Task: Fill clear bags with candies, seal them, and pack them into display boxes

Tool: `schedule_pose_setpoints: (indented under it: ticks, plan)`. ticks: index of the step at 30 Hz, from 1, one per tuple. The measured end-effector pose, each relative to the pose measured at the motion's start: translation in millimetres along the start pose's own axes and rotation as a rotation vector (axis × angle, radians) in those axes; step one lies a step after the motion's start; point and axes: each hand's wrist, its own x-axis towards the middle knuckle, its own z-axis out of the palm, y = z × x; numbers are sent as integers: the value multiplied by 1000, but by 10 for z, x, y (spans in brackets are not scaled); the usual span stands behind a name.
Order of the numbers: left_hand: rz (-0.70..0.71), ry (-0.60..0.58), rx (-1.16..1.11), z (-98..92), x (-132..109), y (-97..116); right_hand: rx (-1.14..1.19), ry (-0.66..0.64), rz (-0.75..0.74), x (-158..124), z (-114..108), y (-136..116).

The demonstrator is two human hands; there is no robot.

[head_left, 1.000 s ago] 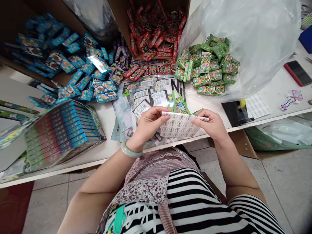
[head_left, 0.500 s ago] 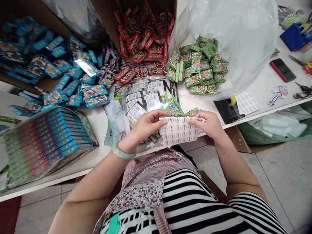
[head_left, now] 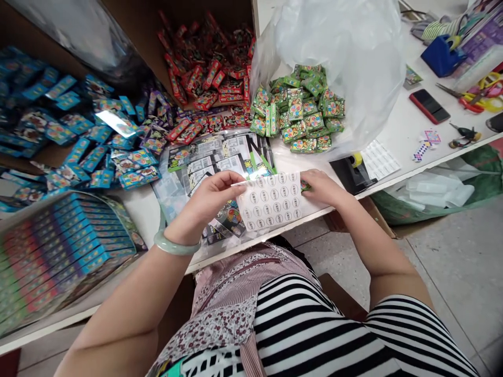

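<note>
My left hand (head_left: pixel 210 196) pinches the upper left edge of a white sticker sheet (head_left: pixel 273 204) covered with small round labels. It holds the sheet just above the table's near edge. My right hand (head_left: pixel 320 187) rests at the sheet's right side, fingers curled on a small green packet (head_left: pixel 305 185). Under the sheet lie flat clear bags with printed cards (head_left: pixel 220 157). A pale green bangle (head_left: pixel 173 245) circles my left wrist.
Blue packets (head_left: pixel 78 136) spill from a box at left, red ones (head_left: pixel 204 73) at the back, green ones (head_left: pixel 302 112) out of a clear plastic bag (head_left: pixel 353 57). A display box of blue packs (head_left: pixel 66 251) sits at near left. At right are a tape dispenser (head_left: pixel 349 170), a phone (head_left: pixel 430 106) and scissors (head_left: pixel 477 99).
The sheet has dropped from a raised, tilted hold to nearly flat over the table. My right hand moved off its top edge to the green packet beside it. The view has swung left.
</note>
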Motion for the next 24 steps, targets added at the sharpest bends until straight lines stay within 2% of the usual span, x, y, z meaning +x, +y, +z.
schedule_pose_setpoints:
  ticks: [2,6,7,8,9,11,13,17,21,24]
  plan:
    - [-7,0,-6,44,74,19,-24,154,71,-142,-60,5]
    - [6,-50,26,274,339,41,90,780,285,-645,-189,-7]
    - [17,-72,51,362,427,39,131,875,277,-754,-208,-31]
    - [31,-99,83,457,520,33,162,903,233,-836,-218,-63]
    - [48,-126,127,557,614,23,176,865,166,-886,-220,-97]
    - [92,-170,256,748,792,-4,158,675,42,-889,-194,-154]
    - [133,-188,463,896,941,-38,114,493,5,-800,-131,-170]
    - [120,-212,934,994,1134,-102,36,296,73,-560,52,-101]
    - [109,-256,1095,1000,1192,-88,-53,175,190,-420,145,-77]
    - [158,-347,1192,1042,1153,-32,-72,85,221,-409,120,-151]
